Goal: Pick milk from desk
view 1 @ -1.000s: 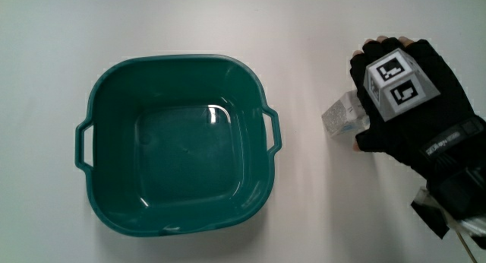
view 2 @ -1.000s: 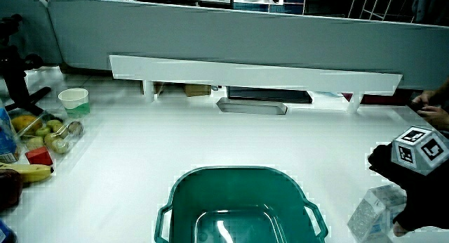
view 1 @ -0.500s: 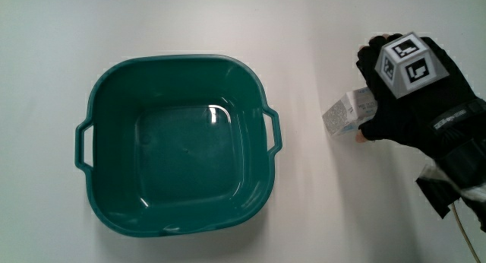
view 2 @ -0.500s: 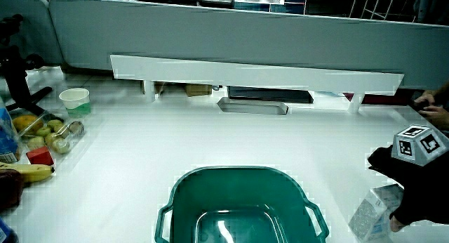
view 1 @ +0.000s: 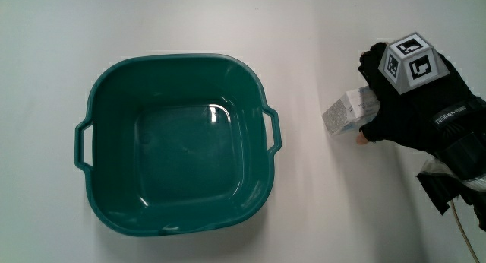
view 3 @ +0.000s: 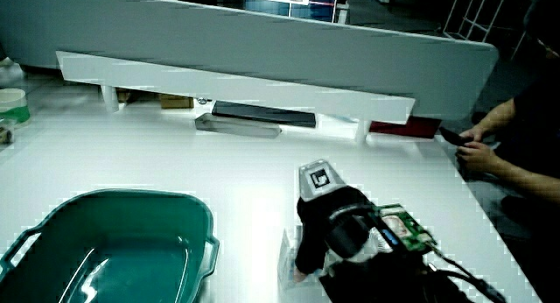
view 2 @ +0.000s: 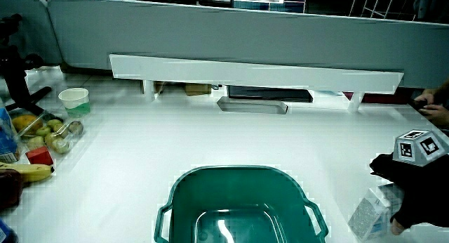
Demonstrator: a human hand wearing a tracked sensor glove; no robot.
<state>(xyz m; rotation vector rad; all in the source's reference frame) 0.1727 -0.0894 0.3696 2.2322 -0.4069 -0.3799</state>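
I see the hand (view 1: pixel 414 103) on the milk (view 1: pixel 345 113), which stands on the table (view 1: pixel 304 35) beside the basin (view 1: pixel 178 175). My fingers (view 1: pixel 372 130) are curled around the carton, gripping it; the carton's free end juts from them toward the basin. In both side views the milk (view 2: pixel 368 213) sits low under the glove (view 3: pixel 328 220), its base seemingly on the table.

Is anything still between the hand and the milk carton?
Nothing visible. The hand is already on the milk carton, fingers curled around it as it stands on the table beside the green basin.
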